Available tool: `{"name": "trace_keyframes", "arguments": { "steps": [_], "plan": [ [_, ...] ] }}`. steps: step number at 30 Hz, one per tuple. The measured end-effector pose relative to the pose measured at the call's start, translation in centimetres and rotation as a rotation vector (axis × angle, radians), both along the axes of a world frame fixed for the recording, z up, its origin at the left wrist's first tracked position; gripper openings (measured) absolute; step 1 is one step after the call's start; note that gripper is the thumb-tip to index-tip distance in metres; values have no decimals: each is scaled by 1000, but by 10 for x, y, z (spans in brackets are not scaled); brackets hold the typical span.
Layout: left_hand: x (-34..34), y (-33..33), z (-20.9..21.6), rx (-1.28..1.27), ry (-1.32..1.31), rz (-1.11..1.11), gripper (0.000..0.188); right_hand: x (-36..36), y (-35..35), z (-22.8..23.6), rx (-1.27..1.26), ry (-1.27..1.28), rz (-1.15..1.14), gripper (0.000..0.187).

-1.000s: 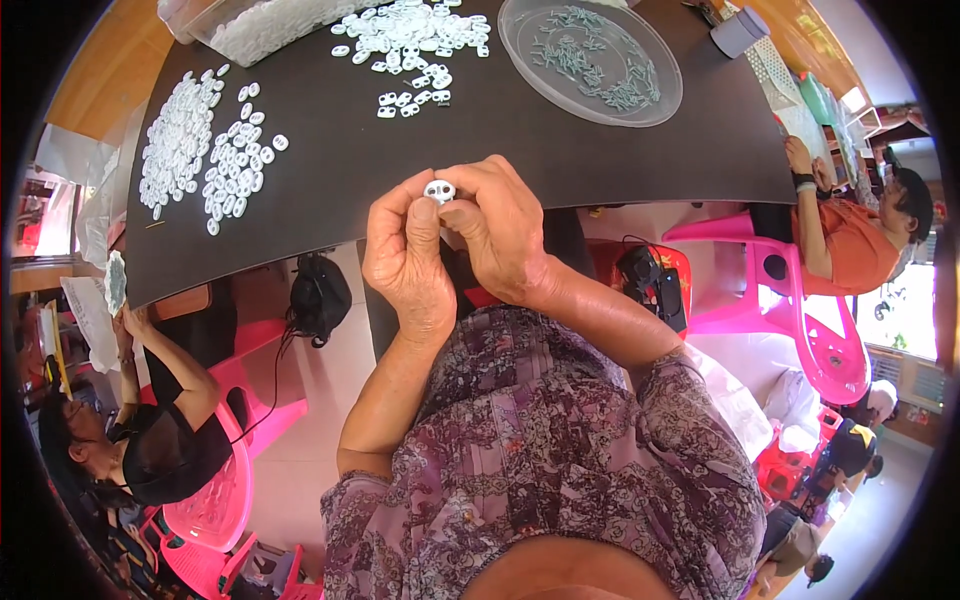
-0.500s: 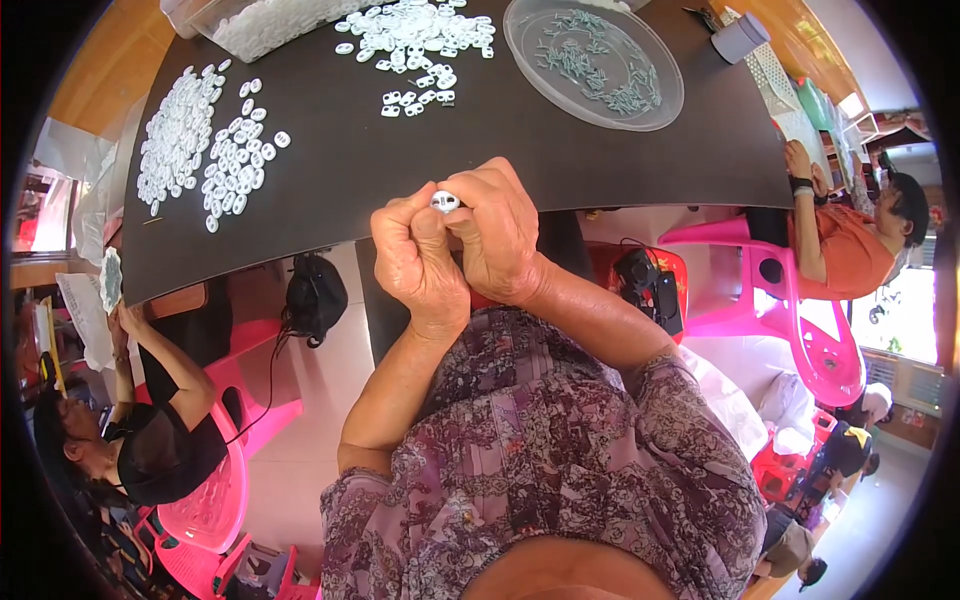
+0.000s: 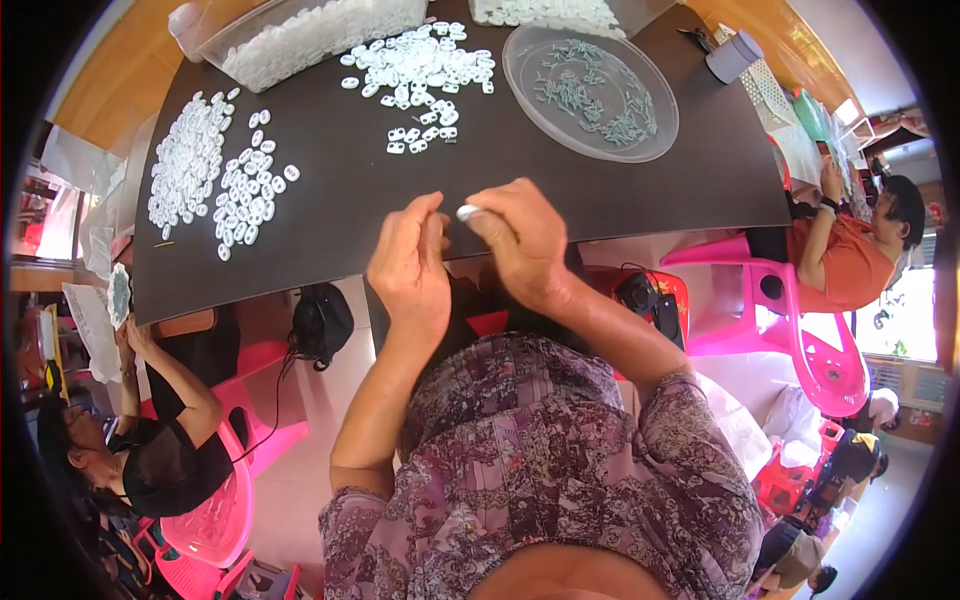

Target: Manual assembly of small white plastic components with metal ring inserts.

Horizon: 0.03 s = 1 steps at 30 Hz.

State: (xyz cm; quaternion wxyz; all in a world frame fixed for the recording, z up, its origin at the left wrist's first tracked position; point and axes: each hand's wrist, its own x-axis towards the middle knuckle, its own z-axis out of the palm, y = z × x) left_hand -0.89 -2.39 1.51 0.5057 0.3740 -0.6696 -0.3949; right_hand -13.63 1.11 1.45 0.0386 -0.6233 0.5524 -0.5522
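My right hand (image 3: 527, 240) pinches a small white oval plastic piece (image 3: 466, 213) between thumb and fingertips, over the near edge of the dark table. Just left of it, my left hand (image 3: 408, 268) is apart from the piece, its fingers loosely bent and nothing visible in them. Beyond my hands lies a small group of white plastic pieces (image 3: 421, 140) with openings in them. Behind that group spreads a larger heap of white pieces (image 3: 425, 62). A round clear tray (image 3: 628, 92) to the right holds many small grey-green pins (image 3: 575, 95).
Two heaps of white oval pieces (image 3: 188, 160) (image 3: 248, 190) lie at the table's left. A clear bin (image 3: 235, 75) of white parts stands at the back, a grey cup (image 3: 733, 57) at the far right. People sit on pink chairs at both sides.
My hands have come apart; both held the white piece together before. Now it stays in my right hand, which has shifted right, while my left hand has let go.
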Motion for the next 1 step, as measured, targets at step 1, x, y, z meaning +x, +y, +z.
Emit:
{"name": "trace_keyframes", "arguments": {
  "steps": [1],
  "plan": [
    [-2, -2, 1, -8, 2, -1, 17, -9, -1, 6, 31, 65, -27, 12]
  ]
}}
